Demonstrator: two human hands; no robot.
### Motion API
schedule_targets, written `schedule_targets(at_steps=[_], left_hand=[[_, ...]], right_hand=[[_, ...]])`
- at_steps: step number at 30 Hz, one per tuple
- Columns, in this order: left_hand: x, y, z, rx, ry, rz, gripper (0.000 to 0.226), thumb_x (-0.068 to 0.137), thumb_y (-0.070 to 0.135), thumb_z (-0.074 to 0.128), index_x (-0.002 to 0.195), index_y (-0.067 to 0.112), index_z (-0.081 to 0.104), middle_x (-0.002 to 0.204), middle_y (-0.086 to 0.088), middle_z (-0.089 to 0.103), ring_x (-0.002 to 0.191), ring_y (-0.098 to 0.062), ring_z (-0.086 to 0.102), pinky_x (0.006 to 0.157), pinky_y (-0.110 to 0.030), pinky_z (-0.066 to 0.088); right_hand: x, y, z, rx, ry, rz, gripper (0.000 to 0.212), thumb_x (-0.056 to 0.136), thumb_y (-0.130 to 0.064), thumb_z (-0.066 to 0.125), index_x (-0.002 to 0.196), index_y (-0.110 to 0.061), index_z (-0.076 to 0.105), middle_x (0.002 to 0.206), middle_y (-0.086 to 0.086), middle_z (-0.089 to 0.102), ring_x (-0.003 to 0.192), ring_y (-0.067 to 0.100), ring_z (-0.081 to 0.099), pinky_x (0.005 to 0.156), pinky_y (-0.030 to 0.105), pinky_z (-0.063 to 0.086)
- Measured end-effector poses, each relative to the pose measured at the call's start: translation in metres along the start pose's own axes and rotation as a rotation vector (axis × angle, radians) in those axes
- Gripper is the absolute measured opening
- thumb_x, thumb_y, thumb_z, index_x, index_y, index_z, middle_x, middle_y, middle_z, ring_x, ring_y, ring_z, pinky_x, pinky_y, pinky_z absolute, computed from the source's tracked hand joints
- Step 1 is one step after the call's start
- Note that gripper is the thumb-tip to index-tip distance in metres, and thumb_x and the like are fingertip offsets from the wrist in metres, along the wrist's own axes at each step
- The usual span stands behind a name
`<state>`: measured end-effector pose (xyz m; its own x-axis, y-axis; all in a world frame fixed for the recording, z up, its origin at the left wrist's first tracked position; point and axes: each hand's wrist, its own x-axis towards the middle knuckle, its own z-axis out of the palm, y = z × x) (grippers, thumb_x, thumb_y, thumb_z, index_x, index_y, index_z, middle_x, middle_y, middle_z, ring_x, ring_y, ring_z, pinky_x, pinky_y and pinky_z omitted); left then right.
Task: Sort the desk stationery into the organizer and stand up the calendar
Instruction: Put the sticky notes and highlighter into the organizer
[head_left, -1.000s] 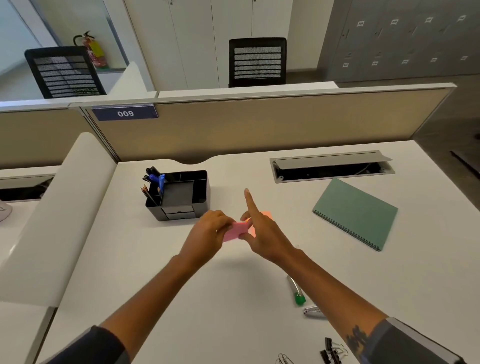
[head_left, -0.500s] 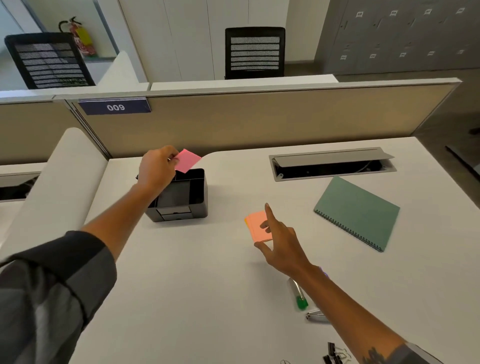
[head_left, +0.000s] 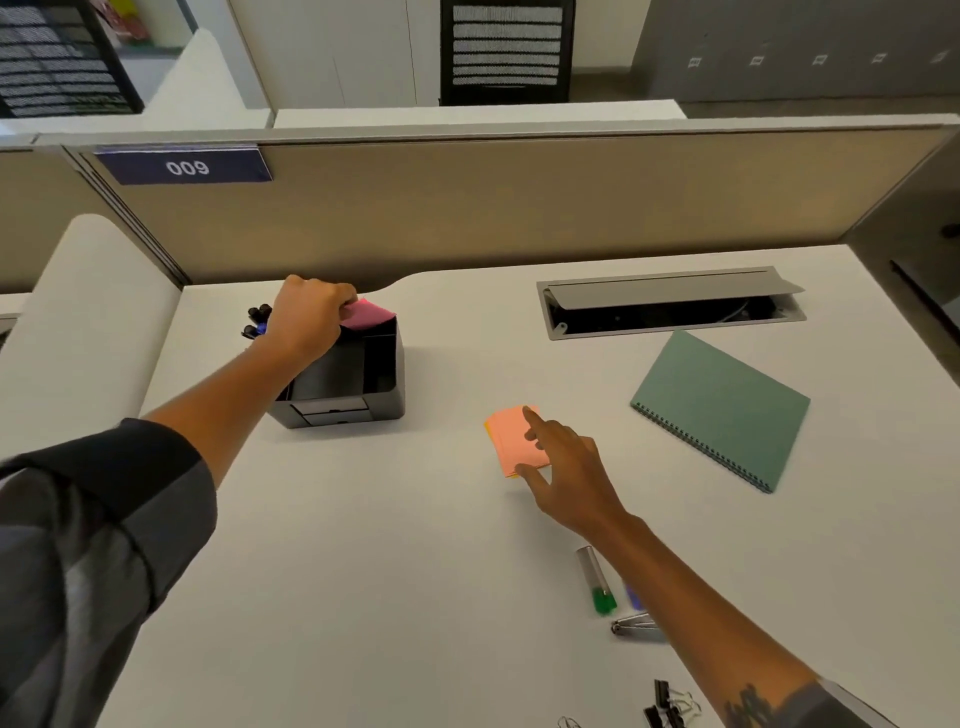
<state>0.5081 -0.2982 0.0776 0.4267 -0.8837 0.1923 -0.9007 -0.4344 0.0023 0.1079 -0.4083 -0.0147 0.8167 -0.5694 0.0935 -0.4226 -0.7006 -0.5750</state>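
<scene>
Step in hand: loading sticky notes into organizer (head_left: 363, 384), at approx. 10 o'clock on desk (head_left: 363, 571). Left hand (head_left: 311, 322) pinches pink pad (head_left: 366, 314) over organizer's rear compartment, pad partly inside. Right hand (head_left: 566, 467), fingers spread, touches orange pad (head_left: 511, 441) at desk ctr. Next, by judgement: release pink pad, then grip orange pad and carry toward 10 o'clock. Calendar (head_left: 722, 405) lies flat at 2 o'clock.

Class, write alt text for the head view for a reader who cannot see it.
A person's left hand lowers a pink sticky pad into a black desk organizer, while the right hand touches an orange sticky pad on the white desk.
</scene>
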Motion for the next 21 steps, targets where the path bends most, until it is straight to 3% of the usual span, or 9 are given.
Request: schedule_targets(at_steps=[5,9,14,21], left_hand=[[0.001,-0.008,0.004,0.159,-0.122,0.069,0.018,0.087,-0.003,0.067,0.097,0.010,0.075,0.087,-0.016,0.075,0.085,-0.041,0.066,0.080,-0.041,0.034],[0.002,-0.005,0.012,0.167,-0.158,0.080,0.018,0.089,-0.005,0.062,0.092,0.012,0.070,0.084,-0.012,0.074,0.077,-0.038,0.060,0.082,-0.042,0.031],[0.005,-0.006,0.025,0.110,-0.103,0.099,0.017,0.095,0.002,0.065,0.101,0.013,0.076,0.085,-0.009,0.076,0.076,-0.035,0.059,0.085,-0.042,0.033],[-0.007,0.003,0.017,-0.102,0.110,0.014,0.022,0.097,0.019,0.073,0.116,0.011,0.078,0.109,-0.010,0.080,0.096,-0.034,0.071,0.099,-0.044,0.038]], right_hand=[[0.010,0.003,0.003,-0.094,-0.017,-0.018,0.059,0.089,-0.021,0.074,0.144,-0.015,0.054,0.127,0.001,0.063,0.113,0.026,0.059,0.096,0.043,0.042],[0.014,0.008,0.008,-0.174,-0.070,-0.070,0.058,0.085,-0.027,0.079,0.138,-0.016,0.060,0.133,0.003,0.060,0.119,0.028,0.057,0.096,0.046,0.042],[0.019,0.017,0.011,-0.244,-0.237,-0.060,0.077,0.087,-0.042,0.076,0.153,-0.022,0.041,0.165,-0.001,0.030,0.151,0.020,0.026,0.119,0.043,0.022],[0.033,0.026,0.010,-0.259,-0.334,0.054,0.079,0.095,-0.039,0.066,0.160,-0.021,0.024,0.169,-0.002,0.020,0.156,0.017,0.013,0.124,0.046,0.016]])
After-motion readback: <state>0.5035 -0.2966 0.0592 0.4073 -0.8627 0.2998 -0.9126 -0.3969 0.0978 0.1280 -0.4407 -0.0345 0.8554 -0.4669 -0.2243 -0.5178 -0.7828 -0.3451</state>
